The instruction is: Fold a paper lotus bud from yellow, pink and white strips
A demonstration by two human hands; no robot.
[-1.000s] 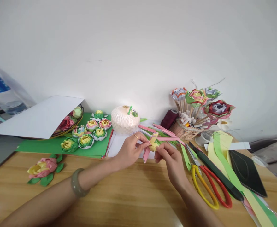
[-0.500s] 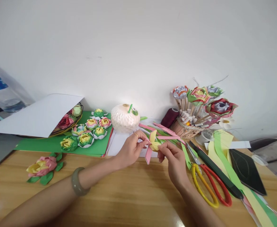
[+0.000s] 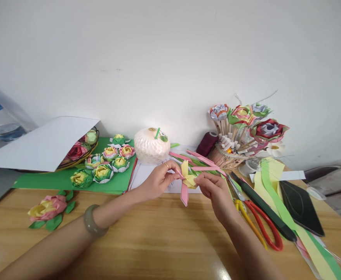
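Note:
Between the two hands, above the table, is a folded pink and yellow paper piece. A pink strip hangs down from it and a yellow flap points up. My left hand, with a ring and a bangle on the wrist, pinches the piece's pink left end. The yellow right end is between the thumb and fingers of my right hand. Behind the hands, pink and green paper strips lie in a loose pile. Scissors with red and yellow handles rest to the right of my right hand.
Several paper flowers sit on a green sheet at the left. A pink-yellow flower lies nearer. A white round object stands behind. At the right are a flower basket, a green-handled knife and a black object.
The camera view has shifted slightly, moving most things a little left. My right hand's fingers are closer together at the yellow end. Both hands still hold the piece.

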